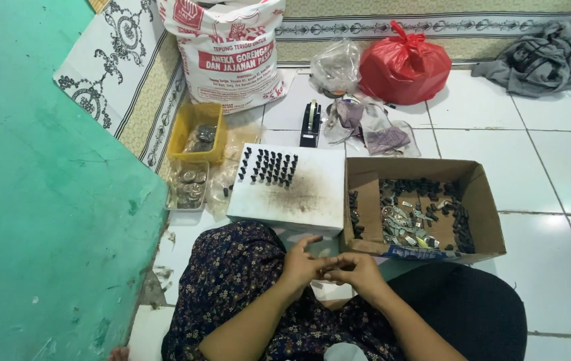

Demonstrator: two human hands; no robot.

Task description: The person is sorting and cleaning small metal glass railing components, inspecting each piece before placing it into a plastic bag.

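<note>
My left hand (301, 263) and my right hand (356, 269) meet over my lap, fingertips pinched together on a small part too tiny to make out. Just ahead lies a white board (299, 194) with several small black pieces (269, 167) standing in rows at its far left. To the right sits an open cardboard box (486, 207) holding loose black pieces and small metal parts (406, 220).
A yellow tub (185, 134) and a clear tub (188, 187) of metal parts sit left of the board. Behind stand a large printed sack (232, 53), a black tape dispenser (310, 124), plastic bags, a red bag (404, 67) and grey cloth (539, 57). A green wall (45, 200) runs along the left.
</note>
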